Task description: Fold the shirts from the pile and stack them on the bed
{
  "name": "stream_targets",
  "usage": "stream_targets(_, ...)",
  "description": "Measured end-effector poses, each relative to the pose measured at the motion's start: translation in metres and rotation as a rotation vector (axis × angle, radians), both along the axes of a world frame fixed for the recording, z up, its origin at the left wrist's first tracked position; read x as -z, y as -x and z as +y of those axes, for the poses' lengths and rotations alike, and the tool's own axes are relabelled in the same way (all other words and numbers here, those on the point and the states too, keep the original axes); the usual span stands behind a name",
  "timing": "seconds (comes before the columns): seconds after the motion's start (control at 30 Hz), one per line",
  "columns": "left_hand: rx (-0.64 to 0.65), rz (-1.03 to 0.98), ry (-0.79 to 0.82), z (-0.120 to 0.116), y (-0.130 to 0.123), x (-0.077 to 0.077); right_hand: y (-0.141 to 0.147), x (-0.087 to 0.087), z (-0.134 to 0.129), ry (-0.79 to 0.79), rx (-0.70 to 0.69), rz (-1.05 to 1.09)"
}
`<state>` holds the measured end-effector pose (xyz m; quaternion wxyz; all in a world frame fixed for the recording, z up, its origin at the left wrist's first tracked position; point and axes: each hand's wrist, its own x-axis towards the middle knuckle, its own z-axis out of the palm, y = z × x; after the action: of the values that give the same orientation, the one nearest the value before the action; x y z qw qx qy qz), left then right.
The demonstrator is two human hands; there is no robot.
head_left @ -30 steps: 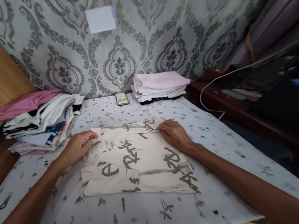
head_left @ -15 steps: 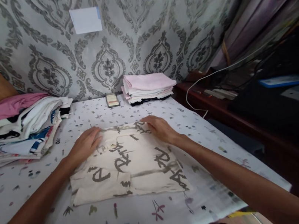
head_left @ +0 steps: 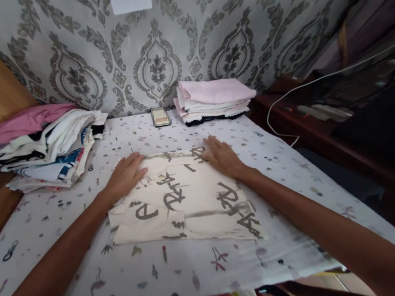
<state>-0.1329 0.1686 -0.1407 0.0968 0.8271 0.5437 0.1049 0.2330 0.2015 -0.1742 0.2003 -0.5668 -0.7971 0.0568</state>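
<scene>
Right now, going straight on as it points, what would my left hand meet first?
Probably the small blurred item near the wall, beyond some patterned cloth; the left hand might just miss it, since depth is unclear.

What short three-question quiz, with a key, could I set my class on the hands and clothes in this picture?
1. True or false: the left hand touches the cream garment.
2. In which colour is the garment printed? A) bright red B) dark grey C) yellow
3. Fill in: the pale pink cloth lies on top of the stack toward the ____ of the picture.

Key: 1 true; 2 B; 3 right.
</scene>
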Motion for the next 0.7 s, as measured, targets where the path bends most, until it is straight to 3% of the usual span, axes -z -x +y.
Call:
stream_targets(0.13, 0.068, -0.098, -0.093, -0.024, -0.001, -0.016, -0.009, -0.019, -0.057, -0.094, -0.001, 0.205)
stream_targets(0.27, 0.204, -0.098, 0.137, -0.069, -0.004, -0.036, -0.016, -0.041, -0.141, 0.031, -0.181, 0.241)
stream_targets(0.4, 0.203, -0.037, 0.239, -0.101, -0.002, -0.042, -0.022, -0.044, -0.201, 0.070, -0.330, 0.132)
stream_targets(0.53, 0.164, 0.007, 0.305, -0.114, 0.004, -0.042, -0.024, -0.039, -0.219, 0.001, -0.277, 0.091)
stream_targets(0.7, 0.310, -0.119, 0.395, -0.140, 0.010, -0.054, -0.024, -0.036, -0.221, -0.010, -0.199, 0.154)
